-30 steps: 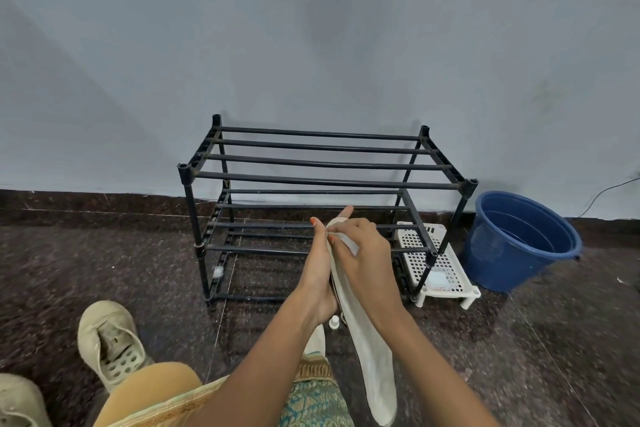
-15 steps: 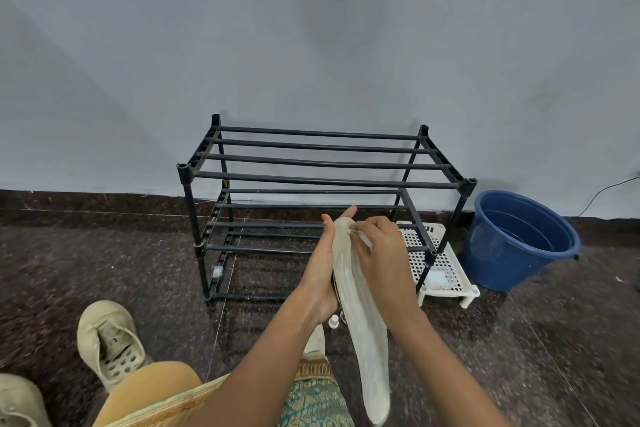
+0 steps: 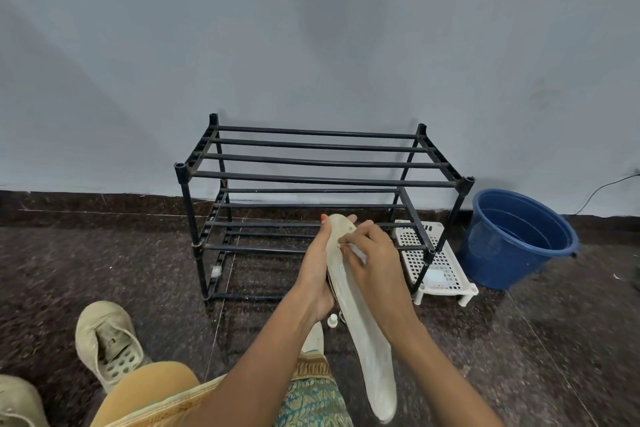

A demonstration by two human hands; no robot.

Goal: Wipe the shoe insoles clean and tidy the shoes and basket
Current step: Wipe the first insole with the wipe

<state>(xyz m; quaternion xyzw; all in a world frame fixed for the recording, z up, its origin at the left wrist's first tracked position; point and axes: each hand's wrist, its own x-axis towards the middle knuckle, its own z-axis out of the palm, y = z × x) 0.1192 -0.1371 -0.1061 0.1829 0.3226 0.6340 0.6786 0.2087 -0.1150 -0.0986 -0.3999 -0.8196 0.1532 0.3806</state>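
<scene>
Low left on dark speckled floor (image 3: 104, 260): two worn beige shoes, one (image 3: 19, 402) cut by frame edge, other (image 3: 107, 343) opening up, well apart from hands. Centre, long off-white insole (image 3: 363, 333), tilted, one end up. Left hand (image 3: 317, 267) gripping insole's upper part from the left, fingers behind. Right hand (image 3: 375, 260) curled, pinching small white wipe (image 3: 356, 251) against insole's upper face. Small white bottle (image 3: 332, 320) on floor under hands. Behind: black two-tier metal shoe rack (image 3: 322, 180), white perforated plastic basket (image 3: 450, 291) just right of it, blue plastic bucket (image 3: 502, 263) farther right, near grey wall (image 3: 311, 45).
</scene>
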